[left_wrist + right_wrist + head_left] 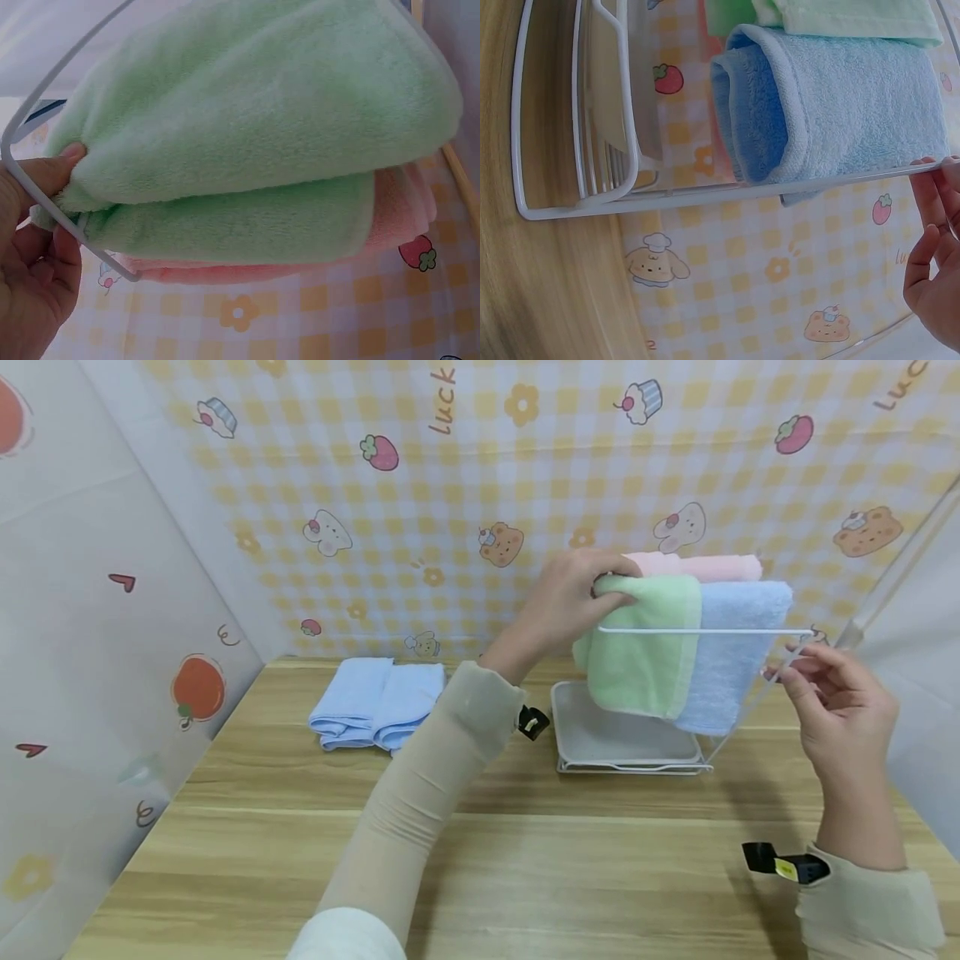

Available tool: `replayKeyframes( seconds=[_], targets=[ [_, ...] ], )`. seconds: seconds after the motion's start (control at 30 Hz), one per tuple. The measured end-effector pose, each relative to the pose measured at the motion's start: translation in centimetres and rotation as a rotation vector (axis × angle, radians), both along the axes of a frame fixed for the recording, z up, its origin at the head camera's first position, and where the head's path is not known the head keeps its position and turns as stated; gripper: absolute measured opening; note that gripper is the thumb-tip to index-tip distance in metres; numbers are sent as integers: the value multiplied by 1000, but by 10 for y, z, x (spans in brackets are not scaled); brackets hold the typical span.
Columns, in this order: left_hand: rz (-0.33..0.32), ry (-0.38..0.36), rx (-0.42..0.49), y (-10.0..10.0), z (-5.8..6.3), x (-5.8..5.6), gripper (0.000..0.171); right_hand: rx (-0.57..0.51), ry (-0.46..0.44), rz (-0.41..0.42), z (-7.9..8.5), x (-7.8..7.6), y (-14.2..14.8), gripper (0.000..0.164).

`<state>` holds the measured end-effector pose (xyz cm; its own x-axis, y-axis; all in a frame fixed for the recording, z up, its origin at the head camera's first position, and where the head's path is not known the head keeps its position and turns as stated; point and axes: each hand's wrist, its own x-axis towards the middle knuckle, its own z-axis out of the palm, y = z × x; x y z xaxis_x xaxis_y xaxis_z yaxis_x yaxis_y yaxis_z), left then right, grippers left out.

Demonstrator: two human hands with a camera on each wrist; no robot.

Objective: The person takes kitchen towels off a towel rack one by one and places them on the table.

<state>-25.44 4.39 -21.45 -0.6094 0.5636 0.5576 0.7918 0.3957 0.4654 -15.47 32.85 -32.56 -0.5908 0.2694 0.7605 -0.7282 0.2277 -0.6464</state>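
Note:
My left hand pinches the upper left edge of a green towel, thumb in front. That towel hangs folded on a white wire rack. Beside it a blue towel is draped over the same rack, its lower edge hanging above the base. Pink towels lie behind these two; the left wrist view shows a pink layer beyond the green one. With thumb and fingertips my right hand holds the rack's right side wire.
A pale tray sits in the rack's base on the wooden table. To the left lie folded blue cloths. A patterned yellow check sheet stands behind, with white sheeting at the left.

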Motion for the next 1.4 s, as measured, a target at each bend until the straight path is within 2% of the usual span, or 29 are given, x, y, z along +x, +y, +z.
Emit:
replayKeyframes(
  seconds=[0.17,0.33,0.6,0.77,0.93,1.0,1.2,1.33,1.4],
  targets=[
    [-43,77,70,-1,-4,1,20,-39,23,60,-2,0,0,26],
    [-76,71,123,-1,-4,3,22,-54,23,85,-1,0,-1,27],
    [-72,57,194,-2,-1,6,20,-11,-4,13,-1,0,-1,28],
    [-109,11,251,-4,-1,8,19,-78,16,115,-2,0,0,29],
    [-151,33,293,-5,-2,6,19,-151,59,290,-3,-2,1,31],
    [-171,47,317,-5,-3,5,19,-176,71,334,-4,-4,2,31],
    [-193,48,362,-6,-5,6,21,-210,76,397,-9,-6,5,24],
    [-198,36,381,-6,-5,6,21,-187,29,400,-14,-7,9,20],
    [-200,29,393,-6,-4,7,20,-167,-1,376,-17,-7,10,19]
  ],
)
